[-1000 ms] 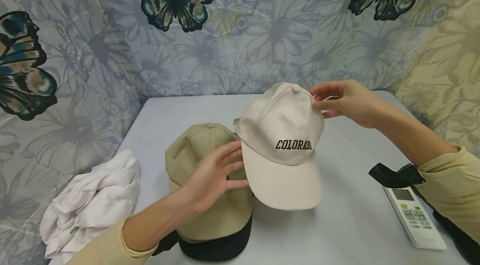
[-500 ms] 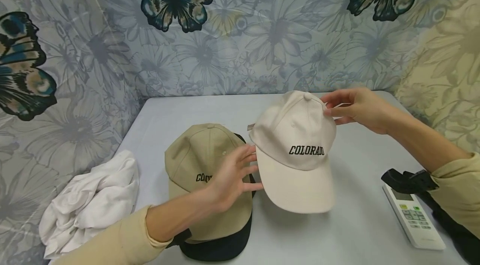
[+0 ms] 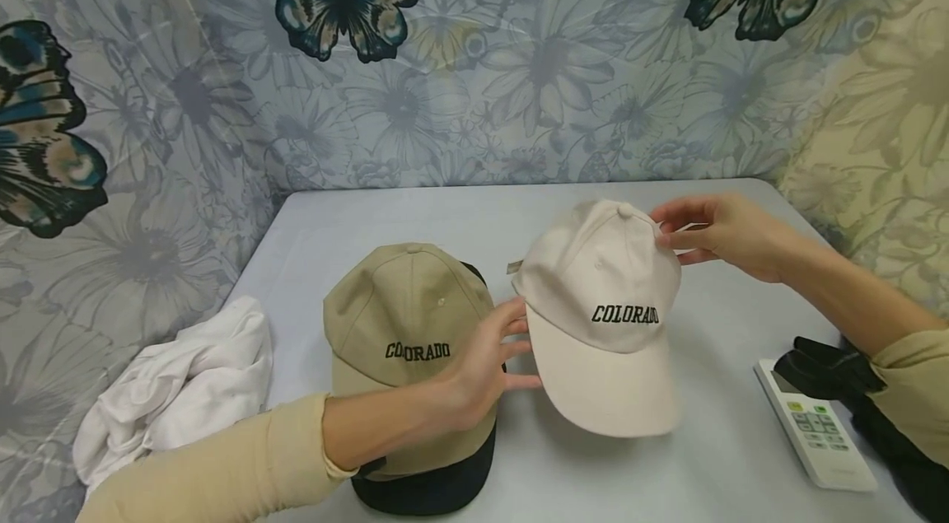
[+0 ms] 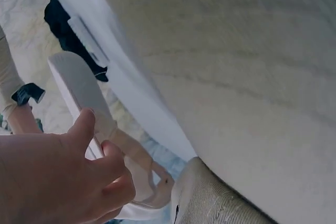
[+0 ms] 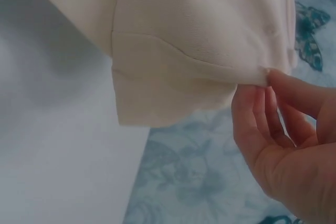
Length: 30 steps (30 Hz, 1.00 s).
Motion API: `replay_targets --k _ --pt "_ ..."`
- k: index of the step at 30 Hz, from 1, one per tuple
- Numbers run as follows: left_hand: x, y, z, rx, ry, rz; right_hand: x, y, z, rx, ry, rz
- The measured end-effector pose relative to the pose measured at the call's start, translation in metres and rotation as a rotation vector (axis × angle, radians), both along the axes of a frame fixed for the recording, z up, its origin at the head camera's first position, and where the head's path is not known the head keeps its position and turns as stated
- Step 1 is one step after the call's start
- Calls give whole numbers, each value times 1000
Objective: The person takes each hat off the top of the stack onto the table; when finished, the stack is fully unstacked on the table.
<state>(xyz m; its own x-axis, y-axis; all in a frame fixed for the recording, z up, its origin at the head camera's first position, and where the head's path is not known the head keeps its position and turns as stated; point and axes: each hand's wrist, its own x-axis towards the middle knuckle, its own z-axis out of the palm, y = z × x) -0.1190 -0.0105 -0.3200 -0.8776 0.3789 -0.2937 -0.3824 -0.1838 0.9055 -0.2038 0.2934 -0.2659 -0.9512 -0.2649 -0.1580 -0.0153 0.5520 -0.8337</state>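
Observation:
A white baseball cap [image 3: 608, 284] with COLORADO lettering is held above the table, its brim pointing down toward me. My left hand [image 3: 474, 366] grips its left edge where brim meets crown, and the left wrist view shows thumb and fingers on either side of that edge. With thumb and fingertips, my right hand [image 3: 741, 239] pinches fabric at the right side of the crown; the right wrist view shows the pinched cloth [image 5: 210, 61] closely. Under my left forearm lies a khaki COLORADO cap [image 3: 400, 301] on the table, a black brim [image 3: 426, 490] showing below it.
Crumpled white cloth [image 3: 200, 383] lies at the table's left edge. A white remote control [image 3: 819, 432] rests on the right, partly covered by a black strap [image 3: 830, 366] near my right sleeve. Butterfly-patterned fabric [image 3: 549, 111] hangs behind the white table [image 3: 385, 214].
Both hands have carried the white cap right and lower, nearer the table. The lettering on the khaki cap has come into view. The khaki cap stays where it was.

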Motion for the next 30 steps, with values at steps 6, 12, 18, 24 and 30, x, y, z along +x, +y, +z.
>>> replay_targets --k 6,12,18,24,30 --pt "-4 10 -3 -113 2 -39 3 6 -8 -1 -17 -5" --pt "-10 18 -7 -232 14 -89 5 13 -16 -11 -36 5" --pt "-14 27 -13 -352 9 -150 8 21 -24 -34 -48 23" --pt "-13 35 -23 -470 22 -193 11 30 -34 -49 -84 72" --pt "-9 40 -31 -453 5 -221 10 40 -43 -47 -123 99"
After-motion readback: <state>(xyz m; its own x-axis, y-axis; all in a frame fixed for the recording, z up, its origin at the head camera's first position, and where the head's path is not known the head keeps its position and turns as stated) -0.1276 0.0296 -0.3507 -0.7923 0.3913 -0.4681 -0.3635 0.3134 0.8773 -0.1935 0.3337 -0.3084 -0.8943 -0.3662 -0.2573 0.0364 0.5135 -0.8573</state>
